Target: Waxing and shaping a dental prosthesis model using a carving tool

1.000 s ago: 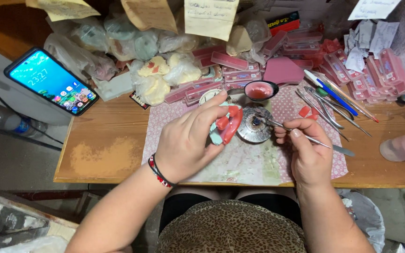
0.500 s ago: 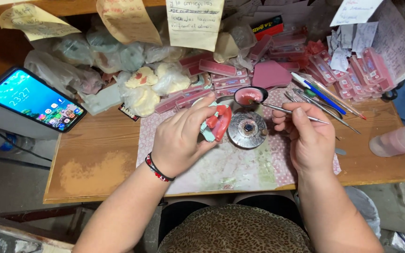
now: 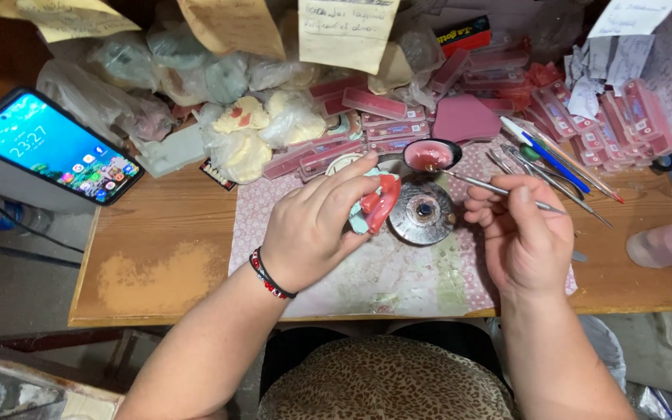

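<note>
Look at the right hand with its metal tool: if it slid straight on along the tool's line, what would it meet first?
Probably the small bowl of pink paste; the right hand aims its metal tool there, tip at the rim.

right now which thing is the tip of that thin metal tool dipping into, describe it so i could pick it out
On the wooden table, find the patterned mat and go to its far edge, just beyond the round metal disc. There sits a small dark bowl holding pink material, with the metal tool from the right hand reaching into it. It is round and open, unlike the flat pink boxes stacked behind it.
</note>
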